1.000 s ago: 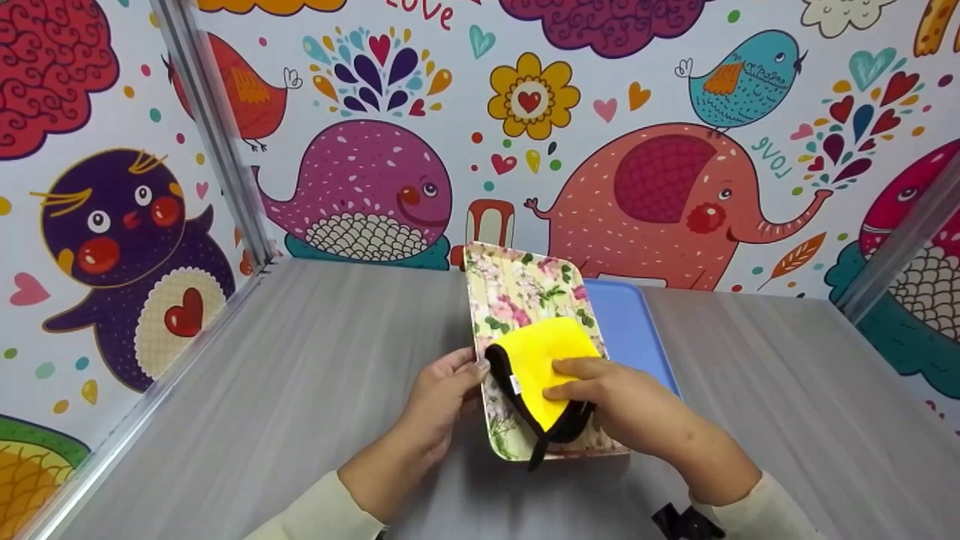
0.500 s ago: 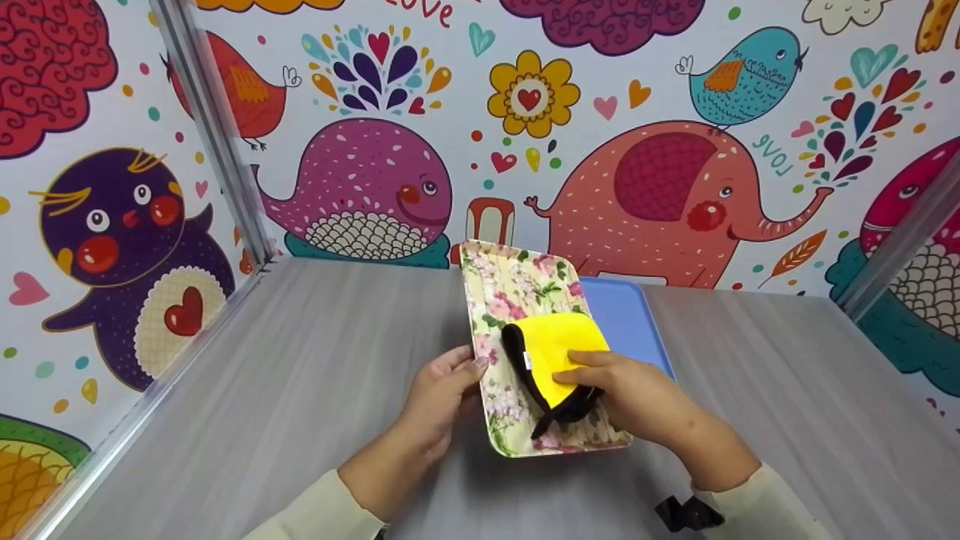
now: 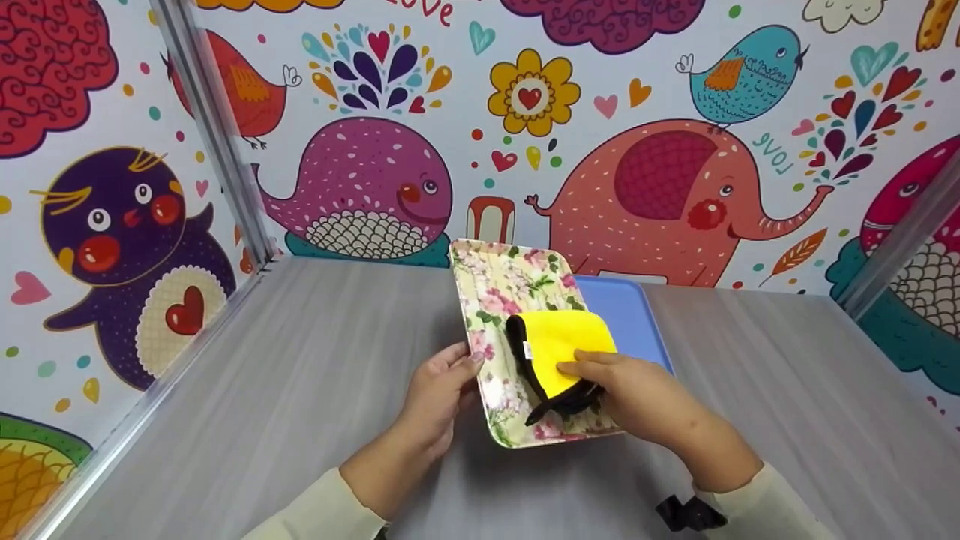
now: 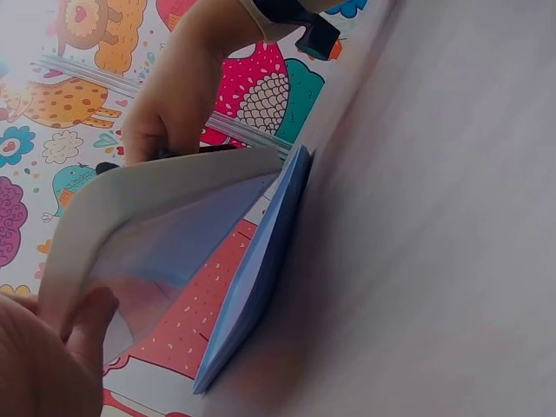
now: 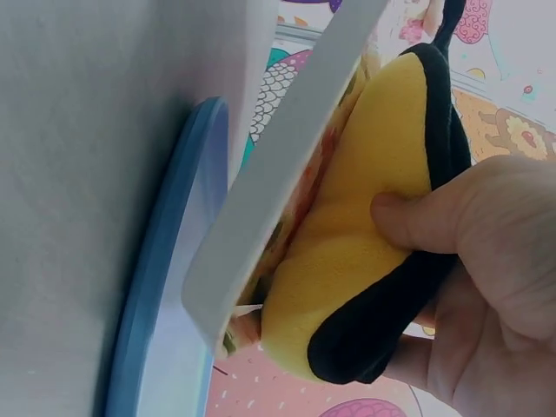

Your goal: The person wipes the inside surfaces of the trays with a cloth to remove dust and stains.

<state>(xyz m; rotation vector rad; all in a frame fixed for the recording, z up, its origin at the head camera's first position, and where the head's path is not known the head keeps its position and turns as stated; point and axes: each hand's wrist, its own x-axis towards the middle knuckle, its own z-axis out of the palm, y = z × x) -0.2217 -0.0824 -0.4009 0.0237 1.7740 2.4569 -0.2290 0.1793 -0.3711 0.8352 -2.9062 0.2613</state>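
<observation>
My left hand [image 3: 442, 390] grips the left edge of a floral tray [image 3: 514, 281], thumb on the rim. The tray is held tilted, raised above the table. A folded yellow cloth [image 3: 562, 341] with black edging and a small white tag lies against its patterned face. My right hand [image 3: 649, 397] holds this cloth, its thumb pressed into the yellow side in the right wrist view and other fingers behind the black edging. Beneath the floral tray is a blue tray [image 3: 634, 319], partly hidden. A gap separates the two trays in the left wrist view.
The grey wood-grain table [image 3: 300, 360] stretches out on both sides of the trays. Behind it stands a wall [image 3: 517, 187] printed with cartoon animals. Metal corner posts [image 3: 225, 142] frame the panels. A black strap [image 3: 690, 514] hangs by the right sleeve.
The cloth has slid up and to the right across the floral tray with my right hand. The floral tray has shifted slightly left and upward in my left hand.
</observation>
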